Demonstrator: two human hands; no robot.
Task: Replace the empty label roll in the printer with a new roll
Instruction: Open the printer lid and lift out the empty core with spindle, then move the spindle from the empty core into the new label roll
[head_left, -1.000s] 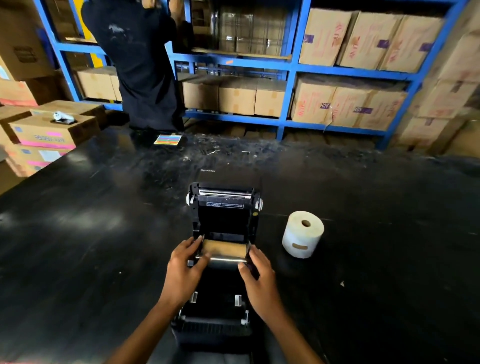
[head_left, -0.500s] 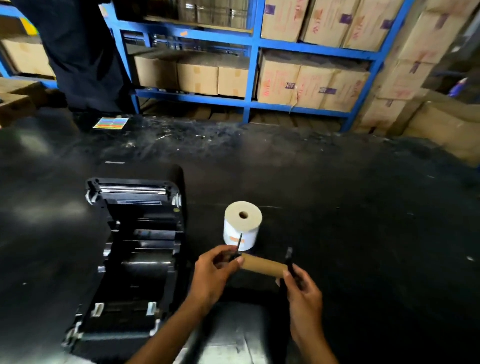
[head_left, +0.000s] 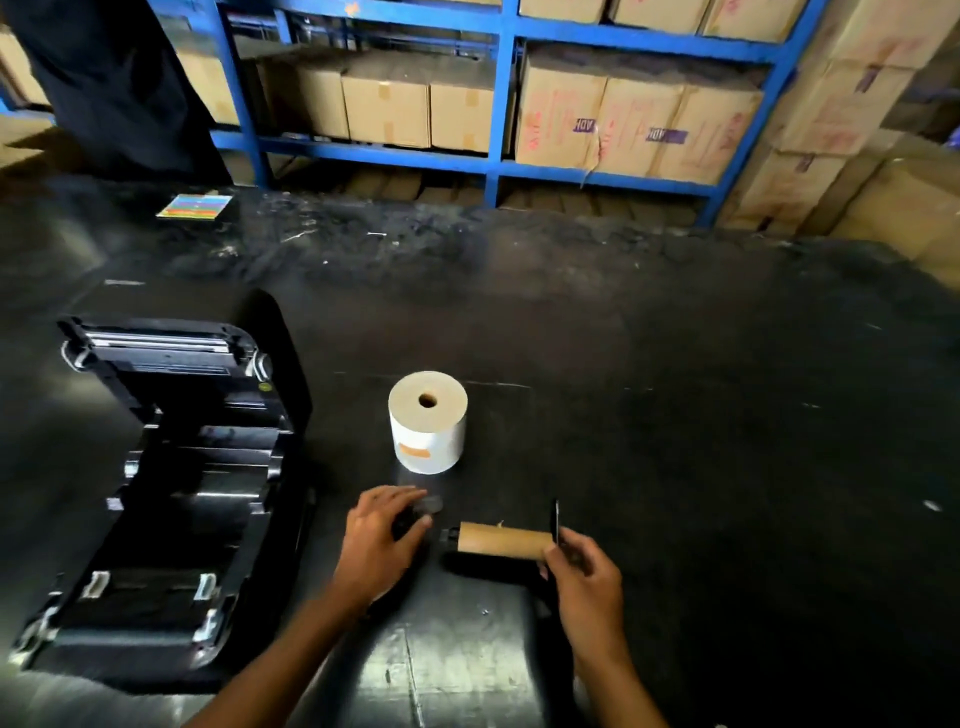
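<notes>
The black label printer (head_left: 171, 493) lies open at the left of the black table, its roll bay bare. A full white label roll (head_left: 427, 422) stands on end in the middle. Just in front of it, my right hand (head_left: 584, 577) holds the empty brown cardboard core (head_left: 503, 539) on its black spindle by the right end, where a thin black flange stands up. The spindle's left tip pokes out of the core. My left hand (head_left: 382, 540) grips a small black end piece, pulled a little to the left of the core.
A colourful card (head_left: 195, 206) lies at the table's (head_left: 727, 467) far left edge. A person in dark clothes (head_left: 114, 83) stands beyond it. Blue shelving (head_left: 498, 166) with cardboard boxes runs behind the table, and more boxes are stacked at the right.
Both hands lifted the empty core with its spindle out of the printer and carried it right, in front of the new roll. My left hand has now pulled a black end piece off the core's left end.
</notes>
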